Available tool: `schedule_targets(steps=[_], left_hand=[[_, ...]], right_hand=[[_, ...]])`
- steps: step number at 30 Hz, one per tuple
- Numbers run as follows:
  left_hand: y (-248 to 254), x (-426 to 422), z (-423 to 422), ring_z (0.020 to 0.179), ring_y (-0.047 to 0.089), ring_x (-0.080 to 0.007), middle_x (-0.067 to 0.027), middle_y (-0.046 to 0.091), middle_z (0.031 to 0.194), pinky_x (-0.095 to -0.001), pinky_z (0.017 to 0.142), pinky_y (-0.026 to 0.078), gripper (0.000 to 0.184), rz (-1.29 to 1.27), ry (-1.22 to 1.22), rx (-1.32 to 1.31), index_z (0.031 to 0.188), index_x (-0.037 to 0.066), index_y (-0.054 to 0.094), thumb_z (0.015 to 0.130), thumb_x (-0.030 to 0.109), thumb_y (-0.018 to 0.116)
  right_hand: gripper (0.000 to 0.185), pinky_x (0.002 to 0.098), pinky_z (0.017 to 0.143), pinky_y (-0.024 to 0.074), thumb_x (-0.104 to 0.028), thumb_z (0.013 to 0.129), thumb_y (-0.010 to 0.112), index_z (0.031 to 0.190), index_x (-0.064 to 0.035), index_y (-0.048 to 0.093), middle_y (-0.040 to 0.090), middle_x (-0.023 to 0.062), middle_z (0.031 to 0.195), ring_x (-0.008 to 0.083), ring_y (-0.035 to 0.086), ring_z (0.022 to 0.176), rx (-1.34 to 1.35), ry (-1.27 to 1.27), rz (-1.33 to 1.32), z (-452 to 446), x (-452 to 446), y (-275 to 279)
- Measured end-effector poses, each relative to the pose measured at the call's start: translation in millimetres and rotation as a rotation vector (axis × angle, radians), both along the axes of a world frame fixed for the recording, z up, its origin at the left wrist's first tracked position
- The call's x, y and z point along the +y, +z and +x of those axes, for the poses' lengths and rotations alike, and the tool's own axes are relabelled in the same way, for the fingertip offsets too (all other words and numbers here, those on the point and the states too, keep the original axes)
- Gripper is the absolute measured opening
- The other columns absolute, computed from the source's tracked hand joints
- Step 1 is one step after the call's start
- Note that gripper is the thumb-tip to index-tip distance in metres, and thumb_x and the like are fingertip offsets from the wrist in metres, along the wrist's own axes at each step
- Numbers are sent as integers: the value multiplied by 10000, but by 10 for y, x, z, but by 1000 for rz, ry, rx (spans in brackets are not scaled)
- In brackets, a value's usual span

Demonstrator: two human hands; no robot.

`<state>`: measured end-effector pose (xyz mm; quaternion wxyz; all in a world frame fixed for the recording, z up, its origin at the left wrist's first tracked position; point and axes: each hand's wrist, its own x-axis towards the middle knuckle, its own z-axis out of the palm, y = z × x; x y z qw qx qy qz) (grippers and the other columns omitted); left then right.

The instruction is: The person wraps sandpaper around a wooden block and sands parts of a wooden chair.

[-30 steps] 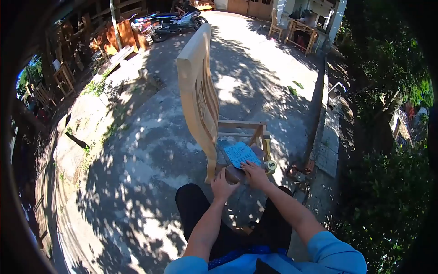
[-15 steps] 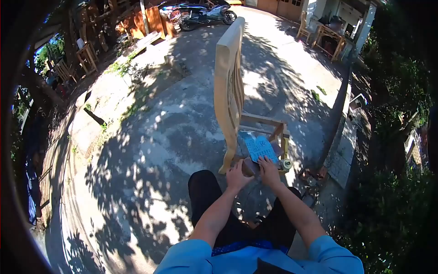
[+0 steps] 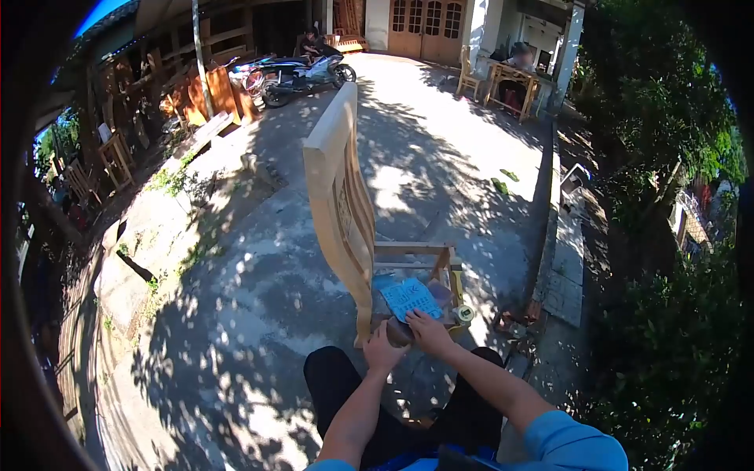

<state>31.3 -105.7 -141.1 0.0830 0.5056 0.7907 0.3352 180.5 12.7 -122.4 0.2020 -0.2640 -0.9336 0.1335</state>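
Note:
An unpainted wooden chair with a tall slatted back stands in front of me, side-on. On its seat area lies a blue sheet with dark print. My left hand is closed around a brown, flat-looking piece beside the sheet's near edge; its exact kind is unclear. The fingers of my right hand grip the near edge of the blue sheet, with the thumb side close to the brown piece. A yellow-green roll, perhaps tape, sits at the seat's right corner.
Concrete ground spreads around the chair, dappled with shade. A low kerb runs along the right, beside bushes. Farther off are a parked motorbike, wooden boards, a wooden table with a person behind it, and another person near the motorbike.
My view has tilted up and turned right, so the chair and hands appear lower and farther left. Both hands stay at the brown piece and blue sheet.

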Motion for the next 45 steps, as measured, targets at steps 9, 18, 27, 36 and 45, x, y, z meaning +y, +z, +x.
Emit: schedule_targets(steps=[9,18,27,36,45], left_hand=[[75,12,28,1172,627,-290,-143,637,1296,-466,1007,426,1017,53,12,45,1436,85,483,626,574,856],[70,26,51,1167,622,-301,-144,632,1292,-463,1033,409,999,49,35,-31,1433,91,487,630,563,849],[35,37,85,1168,634,-299,-138,630,1305,-487,1046,399,1015,61,39,-40,1450,90,468,635,559,851],[77,43,59,1168,635,-290,-147,644,1285,-469,1009,424,1013,33,19,-50,1429,84,487,616,556,864],[54,-9,78,1157,636,-283,-137,634,1283,-476,1018,408,1024,1,21,-84,1429,94,476,612,571,868]], right_hand=[[307,469,1134,404,-174,1031,496,1257,-45,660,624,138,1373,329,529,1344,1,-170,-6,23,75,135],[306,470,1100,436,-155,1039,488,1274,-25,634,622,180,1355,342,524,1344,1,-257,-116,-86,389,-17],[313,473,1037,483,-183,1048,473,1275,-38,632,620,181,1351,366,540,1310,74,-257,-134,-172,327,16],[358,483,1030,480,-259,1062,462,1298,-49,631,625,192,1340,385,568,1267,86,-328,-216,-109,588,40],[330,492,987,490,-224,1038,510,1302,-70,635,615,216,1342,425,611,1168,102,-129,-266,4,531,234]])
